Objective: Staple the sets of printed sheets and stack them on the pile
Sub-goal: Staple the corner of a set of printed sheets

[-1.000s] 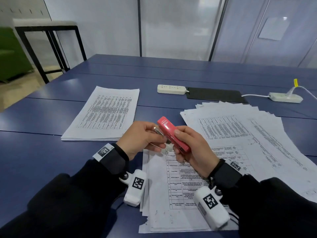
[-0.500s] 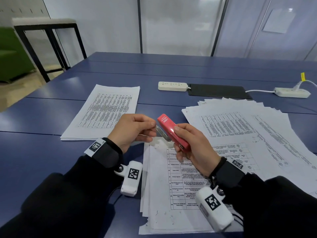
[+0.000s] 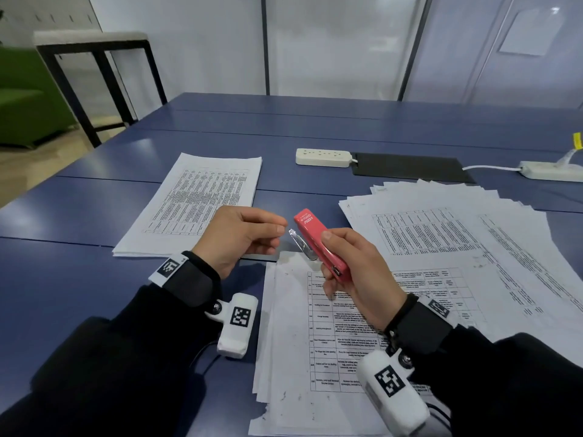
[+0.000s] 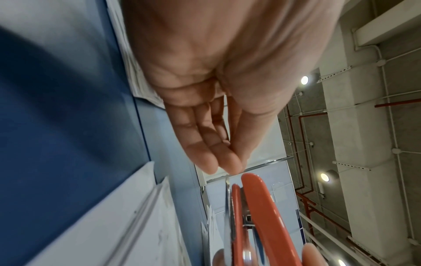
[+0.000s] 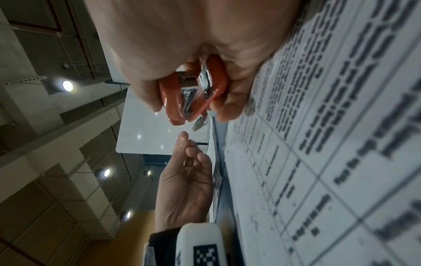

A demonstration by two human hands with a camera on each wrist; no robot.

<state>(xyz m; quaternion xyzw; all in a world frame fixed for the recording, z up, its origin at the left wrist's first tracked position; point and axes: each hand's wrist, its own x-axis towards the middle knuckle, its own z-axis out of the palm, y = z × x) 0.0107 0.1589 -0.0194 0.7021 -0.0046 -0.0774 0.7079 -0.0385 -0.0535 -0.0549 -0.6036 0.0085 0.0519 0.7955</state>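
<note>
Head view: printed sheets [image 3: 315,342] are seen nearest on the table [image 3: 79,279]. Above them, a red stapler [image 3: 318,244] is gripped by the right hand [image 3: 356,272], fingers clamped round it. The left hand [image 3: 239,238] is held just beside, fingertips pinched together, possibly on something thin. Farther left lies the stacked pile [image 3: 202,203].

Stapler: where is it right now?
In the head view the red stapler is held off the table in the right hand, above the top edge of the nearest printed sheets, its nose just short of the left hand.
</note>
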